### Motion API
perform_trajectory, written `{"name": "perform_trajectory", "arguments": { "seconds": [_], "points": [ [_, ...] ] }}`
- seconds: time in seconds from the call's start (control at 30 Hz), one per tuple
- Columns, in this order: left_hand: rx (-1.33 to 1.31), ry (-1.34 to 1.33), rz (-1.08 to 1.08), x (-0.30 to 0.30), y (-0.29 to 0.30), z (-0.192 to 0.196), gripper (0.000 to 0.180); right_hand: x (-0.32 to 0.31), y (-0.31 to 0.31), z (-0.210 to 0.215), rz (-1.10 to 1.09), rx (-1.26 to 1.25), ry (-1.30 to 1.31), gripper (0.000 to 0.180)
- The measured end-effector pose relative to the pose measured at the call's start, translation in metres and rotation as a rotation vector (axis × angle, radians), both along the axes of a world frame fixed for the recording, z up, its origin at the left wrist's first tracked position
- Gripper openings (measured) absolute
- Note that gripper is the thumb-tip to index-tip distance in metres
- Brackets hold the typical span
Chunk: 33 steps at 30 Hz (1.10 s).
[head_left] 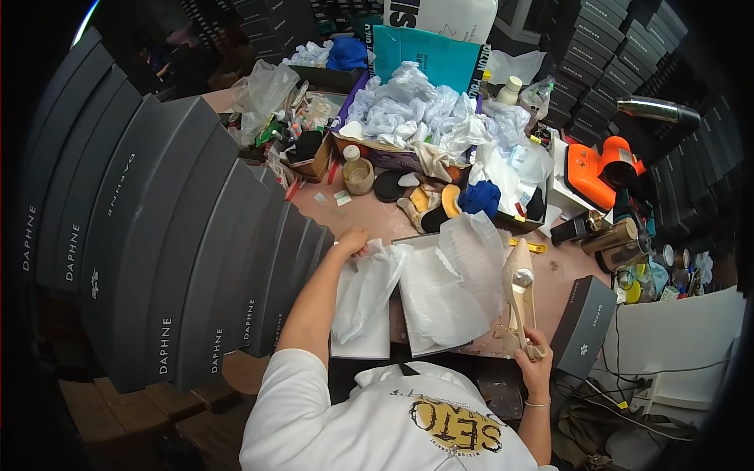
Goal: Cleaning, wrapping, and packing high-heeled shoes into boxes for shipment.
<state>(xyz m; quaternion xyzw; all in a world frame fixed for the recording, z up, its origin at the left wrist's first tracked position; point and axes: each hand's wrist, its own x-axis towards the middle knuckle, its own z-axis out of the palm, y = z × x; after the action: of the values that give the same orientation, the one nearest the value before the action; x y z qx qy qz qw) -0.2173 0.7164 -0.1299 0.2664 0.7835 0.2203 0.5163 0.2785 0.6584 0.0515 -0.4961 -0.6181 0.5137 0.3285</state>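
In my right hand (534, 355) is a beige heeled shoe (516, 297), upright over the right part of the table; a second one may overlap it, I cannot tell. Silver-white stuffing shows inside the shoe. My left hand (353, 241) has its fingers curled at the upper left edge of white tissue paper (363, 286), seemingly pinching it. That paper lies over a white box part (360, 347) in front of me. Beside it, more white tissue (440, 290) covers an open dark-edged box (405, 318) and spills past its far right side.
Stacked dark grey shoe boxes (149, 228) wall off the left. A dark box (585, 322) stands at the right table edge. Behind are a carton of crumpled paper (416, 110), a bottle (358, 171), sponges (428, 204), a yellow cutter (528, 246) and an orange device (593, 173).
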Motion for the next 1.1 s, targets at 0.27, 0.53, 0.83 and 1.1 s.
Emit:
{"name": "perform_trajectory", "arguments": {
  "seconds": [0.27,0.53,0.83,1.1],
  "points": [
    [0.744,0.060,0.146,0.071,-0.069,0.165,0.010,-0.054,-0.004,0.035,0.273,-0.504,0.641,0.063],
    [0.665,0.229,0.364,0.129,-0.201,0.106,0.046,-0.154,0.034,0.011,0.281,-0.902,0.720,0.059],
    [0.659,0.452,0.276,0.096,-0.151,0.091,0.040,-0.136,0.020,-0.055,0.278,-1.319,0.967,0.061],
    [0.779,0.354,0.050,0.114,-0.135,0.158,0.027,-0.115,0.028,-0.057,0.209,-1.275,1.195,0.064]
  ]
}}
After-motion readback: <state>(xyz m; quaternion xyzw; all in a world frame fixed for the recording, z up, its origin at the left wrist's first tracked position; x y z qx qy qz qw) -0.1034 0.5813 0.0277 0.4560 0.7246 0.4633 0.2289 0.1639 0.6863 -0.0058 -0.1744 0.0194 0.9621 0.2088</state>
